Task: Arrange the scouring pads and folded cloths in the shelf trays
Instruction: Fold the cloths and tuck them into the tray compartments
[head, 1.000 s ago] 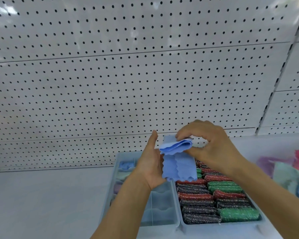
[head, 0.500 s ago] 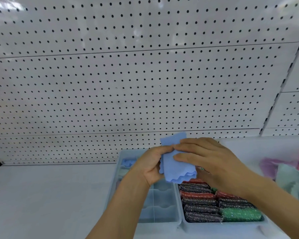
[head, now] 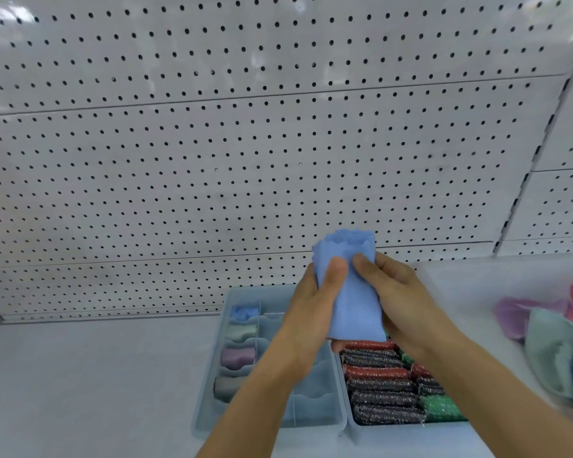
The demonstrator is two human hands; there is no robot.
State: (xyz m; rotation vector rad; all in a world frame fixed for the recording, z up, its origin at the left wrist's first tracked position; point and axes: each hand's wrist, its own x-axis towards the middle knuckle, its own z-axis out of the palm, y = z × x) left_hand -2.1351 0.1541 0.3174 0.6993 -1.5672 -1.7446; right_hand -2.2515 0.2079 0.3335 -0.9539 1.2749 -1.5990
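- Scouring pads (head: pixel 382 388) are sitting packed in rows in the right tray (head: pixel 411 433), at the shelf's (head: pixel 80 375) front edge; nothing needs doing there from what's visible.
- Left tray (head: pixel 209 408) is touching it on the left. Its left column is holding rolled cloths (head: pixel 238 357), front to back: grey, purple, pale green, blue. The right column is looking empty where the arms aren't hiding it.
- Left hand (head: pixel 306 322) is gripping the blue cloth (head: pixel 353 292) from the left, thumb pressing on its front face.
- Right hand (head: pixel 401 302) is gripping the same cloth from the right, thumb beside the left one. Both grips are closed on the cloth, which is being held in the air above the trays' back half.
- Step in hand, as I'm reading it: finishing the fold before slotting it in.
- Doing it well: keeping both thumbs pinning the layers so the bundle isn't springing open, and squaring the scalloped top edges, which are looking uneven.
- Then lowering it into a free compartment, fold side up to match the others, letting go only once the dividers are holding it.
- Loose cloths (head: pixel 549 345) are piled toward the shelf's right edge, blurred; they're looking like the next stock.
- Pegboard (head: pixel 245 143) is backing the shelf; not in play.
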